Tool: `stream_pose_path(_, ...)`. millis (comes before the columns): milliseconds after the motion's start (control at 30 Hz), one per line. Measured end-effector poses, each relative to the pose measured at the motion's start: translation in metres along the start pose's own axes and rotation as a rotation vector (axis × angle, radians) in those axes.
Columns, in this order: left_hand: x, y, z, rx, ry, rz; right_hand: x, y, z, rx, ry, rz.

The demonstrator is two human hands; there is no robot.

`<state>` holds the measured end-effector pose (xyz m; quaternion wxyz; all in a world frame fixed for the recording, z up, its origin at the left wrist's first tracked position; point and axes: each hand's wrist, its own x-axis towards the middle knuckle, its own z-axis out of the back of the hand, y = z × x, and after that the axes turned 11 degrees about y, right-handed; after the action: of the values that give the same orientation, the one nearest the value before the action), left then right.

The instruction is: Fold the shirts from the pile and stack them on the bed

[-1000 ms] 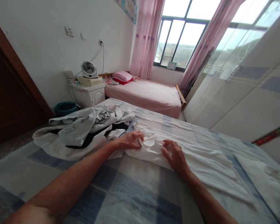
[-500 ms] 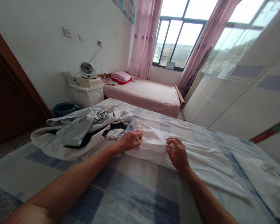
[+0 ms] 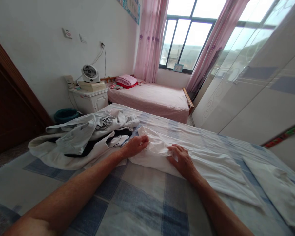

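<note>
No legible text anywhere; black lettering on crumpled white garment [image 3: 102, 123] too distorted

My feed, counted: 2 hands, left [image 3: 135, 146] and right [image 3: 180, 160], both on 1 white garment [image 3: 199, 164]. 1 clothes pile [image 3: 86, 137]. 2 beds: checked bed [image 3: 137, 196], pink bed [image 3: 157, 98]. 1 fan [image 3: 90, 73], 1 nightstand [image 3: 89, 100], 2 curtains [image 3: 149, 39], approx.
</note>
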<state>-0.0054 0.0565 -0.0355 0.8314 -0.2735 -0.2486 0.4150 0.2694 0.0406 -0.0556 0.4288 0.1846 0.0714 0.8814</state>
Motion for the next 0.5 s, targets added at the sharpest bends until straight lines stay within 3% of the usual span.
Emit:
stream_pose_path(133,-0.003,-0.002,0.008,-0.059,0.242,-0.015,0.002,-0.002,0.001,0.042,-0.011,0.023)
stream_pose_path(200,-0.002,-0.003,0.007,-0.033,0.284,-0.055,0.002,-0.004,0.002,0.101,-0.032,0.002)
stream_pose_path(300,0.001,0.0,0.0,0.051,0.206,-0.12,0.001,-0.004,0.001,0.162,-0.05,-0.037)
stream_pose_path(500,0.003,0.001,-0.009,0.029,0.051,-0.22,0.001,-0.002,0.006,0.009,0.008,-0.022)
